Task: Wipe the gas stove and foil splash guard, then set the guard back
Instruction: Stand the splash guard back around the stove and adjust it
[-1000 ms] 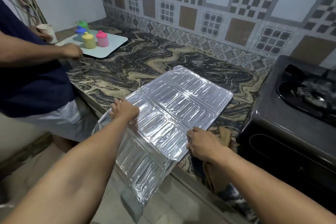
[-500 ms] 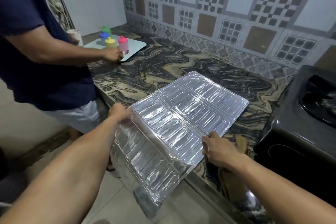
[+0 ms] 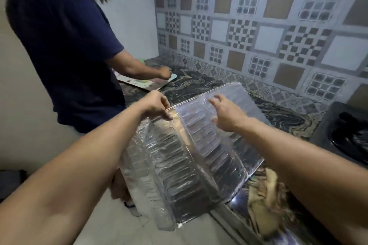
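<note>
The foil splash guard (image 3: 199,149) lies partly on the marbled bench (image 3: 282,113) and partly past its front edge, with its ribbed panels folded so that the left section hangs down toward the floor while the right panel rests flatter on the bench top. The left hand (image 3: 157,105) pinches the guard's upper left corner, fingers closed on the thin foil edge. The right hand (image 3: 229,115) hovers just above the right panel with its fingers spread and loosely curled, holding nothing; whether the palm touches the foil cannot be told through the blur. A crumpled brownish cloth (image 3: 266,191) lies on the bench just beside the guard's lower right corner, near the front edge. The black gas stove (image 3: 346,135) sits at the right end of the bench, well apart from both hands. At the far left, a second person in a dark blue shirt (image 3: 65,45) stands against the bench with a hand on a pale tray (image 3: 145,83). Patterned tiles (image 3: 258,26) cover the wall behind.
</note>
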A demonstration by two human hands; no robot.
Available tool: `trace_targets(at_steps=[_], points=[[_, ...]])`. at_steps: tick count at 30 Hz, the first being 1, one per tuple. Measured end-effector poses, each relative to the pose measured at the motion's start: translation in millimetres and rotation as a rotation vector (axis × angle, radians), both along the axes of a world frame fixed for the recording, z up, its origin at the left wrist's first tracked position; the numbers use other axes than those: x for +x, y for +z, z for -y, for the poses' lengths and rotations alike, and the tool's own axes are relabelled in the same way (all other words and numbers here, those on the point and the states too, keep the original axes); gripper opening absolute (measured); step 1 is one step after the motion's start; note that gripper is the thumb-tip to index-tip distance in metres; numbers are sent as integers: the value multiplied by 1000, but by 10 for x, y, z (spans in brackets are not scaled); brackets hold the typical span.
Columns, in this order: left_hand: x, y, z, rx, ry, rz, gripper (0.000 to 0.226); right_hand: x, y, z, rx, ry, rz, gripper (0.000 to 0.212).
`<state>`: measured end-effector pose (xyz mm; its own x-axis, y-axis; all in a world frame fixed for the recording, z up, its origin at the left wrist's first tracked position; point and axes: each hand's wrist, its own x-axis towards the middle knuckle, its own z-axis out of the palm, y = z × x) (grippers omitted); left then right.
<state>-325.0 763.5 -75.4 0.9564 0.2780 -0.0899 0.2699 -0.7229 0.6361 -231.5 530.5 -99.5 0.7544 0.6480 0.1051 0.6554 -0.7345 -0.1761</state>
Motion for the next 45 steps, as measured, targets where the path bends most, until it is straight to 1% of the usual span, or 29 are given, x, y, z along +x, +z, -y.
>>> trace_targets(at_steps=[3, 4, 6, 7, 9, 10, 11, 13, 15, 18, 21, 23, 26, 29, 31, 32, 35, 39, 42, 45], points=[[-89, 210, 189, 77, -59, 47, 30, 78, 385, -128, -25, 41, 35, 76], [-113, 257, 238, 85, -77, 67, 30, 90, 476, -144, -57, 53, 36, 78], [-151, 317, 318, 105, -104, 105, 31, 115, 621, -155, -108, 73, 62, 69], [-166, 336, 340, 113, -114, 116, 31, 108, 684, -149, -110, 67, 71, 59], [-179, 353, 339, 105, -144, 115, 31, 88, 789, -115, -104, 54, 83, 29], [-202, 368, 317, 98, -161, 93, 32, 74, 843, -97, -104, 56, 89, 18], [-231, 391, 288, 100, -178, 54, 33, 68, 895, -73, -102, 62, 97, 16], [-287, 433, 187, 129, -190, -63, 33, 87, 989, -3, -75, 52, 107, 23], [-325, 462, 23, 174, -164, -151, 29, 150, 1084, 90, -40, 20, 154, 25], [-379, 479, -261, 346, -127, -190, 24, 236, 1284, 254, 1, -23, 252, 28], [-419, 488, -462, 404, -69, -190, 39, 289, 1531, 462, 20, -50, 313, 19], [-410, 539, -511, 408, -32, -152, 45, 355, 1679, 612, 51, -92, 343, 21], [-356, 728, -415, 439, -42, -67, 49, 421, 1875, 791, 79, -116, 386, 23], [-258, 962, -220, 365, -34, 39, 38, 426, 2077, 955, 71, -125, 448, 26], [-172, 1112, -68, 276, -15, 105, 32, 457, 2209, 1089, 122, -159, 458, 29], [-119, 1182, 20, 233, -15, 136, 33, 487, 2268, 1168, 154, -180, 464, 30], [72, 1381, 357, 158, -37, 208, 43, 595, 2425, 1469, 224, -262, 511, 35], [454, 1533, 863, 78, -57, 286, 39, 745, 2560, 1995, 298, -379, 576, 47], [735, 1580, 1246, 88, -45, 341, 39, 833, 2602, 2395, 325, -426, 631, 46], [1030, 1642, 1698, 81, -69, 395, 33, 915, 2613, 2861, 325, -473, 693, 41]])
